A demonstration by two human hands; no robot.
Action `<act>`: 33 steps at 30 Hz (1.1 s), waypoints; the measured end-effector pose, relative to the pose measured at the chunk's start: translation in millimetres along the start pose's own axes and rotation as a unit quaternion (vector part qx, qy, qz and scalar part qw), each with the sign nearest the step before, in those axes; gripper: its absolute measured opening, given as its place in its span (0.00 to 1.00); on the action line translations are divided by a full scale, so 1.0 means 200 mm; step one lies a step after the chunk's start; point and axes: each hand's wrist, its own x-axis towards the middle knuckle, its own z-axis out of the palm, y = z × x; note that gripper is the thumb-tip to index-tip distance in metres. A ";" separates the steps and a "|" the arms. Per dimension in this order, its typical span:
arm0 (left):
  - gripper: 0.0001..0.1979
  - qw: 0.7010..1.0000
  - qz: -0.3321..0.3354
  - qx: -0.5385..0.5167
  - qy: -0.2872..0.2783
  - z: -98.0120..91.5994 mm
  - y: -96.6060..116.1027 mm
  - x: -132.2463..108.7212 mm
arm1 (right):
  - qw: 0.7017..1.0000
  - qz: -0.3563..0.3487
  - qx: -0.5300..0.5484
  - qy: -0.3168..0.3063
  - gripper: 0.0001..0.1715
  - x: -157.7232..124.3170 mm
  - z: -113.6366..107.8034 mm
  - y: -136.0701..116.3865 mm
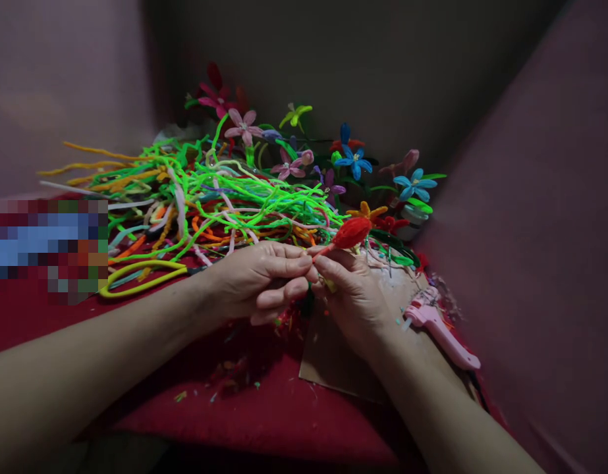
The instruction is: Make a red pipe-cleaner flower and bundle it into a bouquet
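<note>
My left hand (261,276) and my right hand (350,289) meet at the middle of a red cloth (264,408). Both are closed in a pinch on the thin stem of a red pipe-cleaner bud (352,232), which sticks up and to the right from my fingertips. A dark green bit shows below my fingers, between the two hands. Just behind the hands lies a big heap of loose pipe cleaners (209,197), mostly neon green with orange and pink ones.
Finished pipe-cleaner flowers (356,160) in pink, blue, red and yellow stand at the back. Yellow-handled scissors (140,275) lie to the left. A pink glue gun (439,328) rests on brown cardboard (333,362) at the right. Small scraps litter the cloth.
</note>
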 end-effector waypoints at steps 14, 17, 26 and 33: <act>0.10 0.708 0.249 0.616 0.238 0.00 -0.08 0.00 | 0.999 -0.010 -0.031 0.039 0.05 0.00 0.02 0.03; 0.10 0.742 0.236 0.575 0.252 0.02 -0.06 0.00 | 0.999 -0.006 -0.034 0.033 0.07 0.00 0.02 0.03; 0.09 0.947 0.068 0.244 0.197 0.05 0.02 -0.01 | 0.999 -0.014 -0.010 -0.029 0.05 0.01 0.01 0.03; 0.11 0.990 0.002 0.067 0.125 0.01 -0.01 -0.01 | 0.999 0.007 0.043 -0.021 0.06 0.03 -0.01 0.05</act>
